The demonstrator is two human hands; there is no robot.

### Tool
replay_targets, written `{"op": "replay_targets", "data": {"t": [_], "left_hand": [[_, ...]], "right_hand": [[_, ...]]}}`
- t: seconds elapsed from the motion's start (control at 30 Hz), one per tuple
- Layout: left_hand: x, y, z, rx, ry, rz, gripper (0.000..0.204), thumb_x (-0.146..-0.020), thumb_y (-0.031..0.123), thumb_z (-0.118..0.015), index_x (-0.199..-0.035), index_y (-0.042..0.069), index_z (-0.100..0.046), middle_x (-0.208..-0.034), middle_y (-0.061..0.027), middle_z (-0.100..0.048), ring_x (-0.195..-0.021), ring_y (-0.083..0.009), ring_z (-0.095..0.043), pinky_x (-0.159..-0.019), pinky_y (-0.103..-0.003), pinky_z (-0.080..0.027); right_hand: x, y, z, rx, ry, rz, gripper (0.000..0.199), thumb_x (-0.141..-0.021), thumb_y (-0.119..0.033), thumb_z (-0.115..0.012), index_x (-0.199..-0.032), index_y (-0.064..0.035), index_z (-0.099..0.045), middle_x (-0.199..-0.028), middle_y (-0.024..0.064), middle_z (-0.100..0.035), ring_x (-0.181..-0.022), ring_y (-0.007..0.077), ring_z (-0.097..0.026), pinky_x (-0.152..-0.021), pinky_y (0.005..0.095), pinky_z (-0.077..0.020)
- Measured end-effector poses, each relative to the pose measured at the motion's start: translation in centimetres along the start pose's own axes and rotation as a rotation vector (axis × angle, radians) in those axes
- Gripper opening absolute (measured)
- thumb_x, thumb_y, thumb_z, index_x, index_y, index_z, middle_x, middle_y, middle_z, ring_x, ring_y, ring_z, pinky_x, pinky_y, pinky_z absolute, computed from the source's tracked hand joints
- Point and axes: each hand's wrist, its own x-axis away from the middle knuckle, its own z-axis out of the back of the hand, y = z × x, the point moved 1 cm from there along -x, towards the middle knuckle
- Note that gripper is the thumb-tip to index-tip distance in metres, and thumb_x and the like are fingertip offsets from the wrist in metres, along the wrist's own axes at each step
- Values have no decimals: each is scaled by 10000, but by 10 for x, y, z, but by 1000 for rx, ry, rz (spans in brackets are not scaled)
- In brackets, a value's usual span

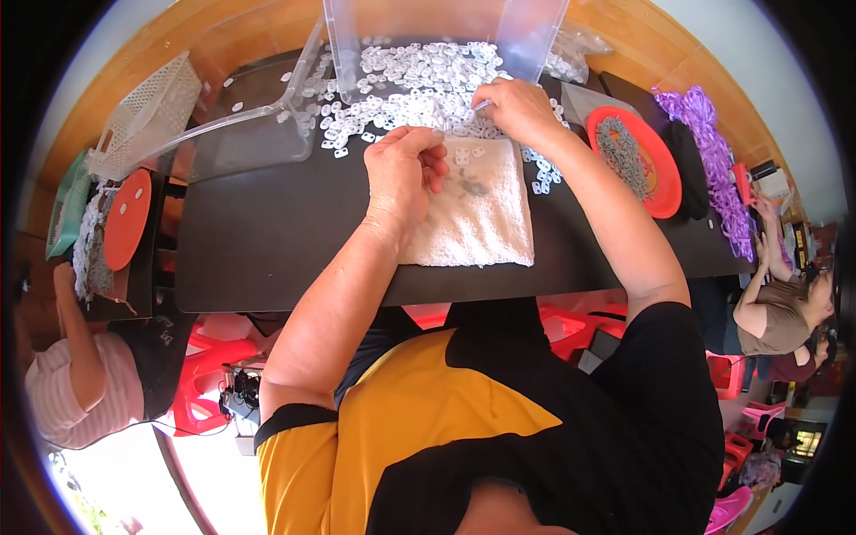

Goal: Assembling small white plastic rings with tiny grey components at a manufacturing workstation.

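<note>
At the frame's upper centre, your right hand (519, 109) pinched a small pale item (483, 105) at the white pieces (401, 109), apparently heaped beyond the towel (477, 223) for easy reach, while your left hand (400, 169) was half-curled by the towel's left edge, contents undeterminable.

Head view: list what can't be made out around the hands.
All in the head view:
Left hand: curled fingers hide any contents.
Right hand: pale item at fingertips, too small to identify.
White pieces: dark marks too small.
Towel: left edge partly behind left forearm.
</note>
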Motion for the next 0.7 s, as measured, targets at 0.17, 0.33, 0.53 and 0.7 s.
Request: {"op": "replay_targets", "data": {"t": [0.17,0.33,0.53,0.7], "left_hand": [[1,1,0,2,9,30,71,-811,39,-606,-812,-27,-581,-707,-103,-578,-532,-162,-524,-445,-281,-388],[1,0,2,11,6,42,75,-818,41,-600,-823,-31,-583,-711,-102,-579,-542,-168,-530,-454,-284,-394],[-2,0,2,1,4,10,83,-824,42,-603,-834,-41,-595,-718,-111,-580,-547,-180,-533,-454,-289,-390],[-2,-3,4,11,-2,0,88,-819,39,-604,-830,-49,-596,-719,-116,-579,-543,-181,-535,-451,-290,-392]], "right_hand": [[14,4,11,-514,68,-55,181,-816,-99,-627,-974,-92,-713,-813,58,-669,-749,201,-636,-656,341,-493],[47,-14,38,-1025,-152,-236,188,-834,-62,-599,-981,-7,-703,-758,2,-622,-637,78,-554,-589,232,-447],[65,-3,11,-853,-228,-277,167,-825,-35,-614,-972,-1,-687,-765,25,-638,-667,92,-581,-616,246,-463],[68,3,18,-484,160,-117,121,-856,-79,-607,-939,-20,-673,-847,81,-689,-781,197,-644,-703,324,-493]]}}
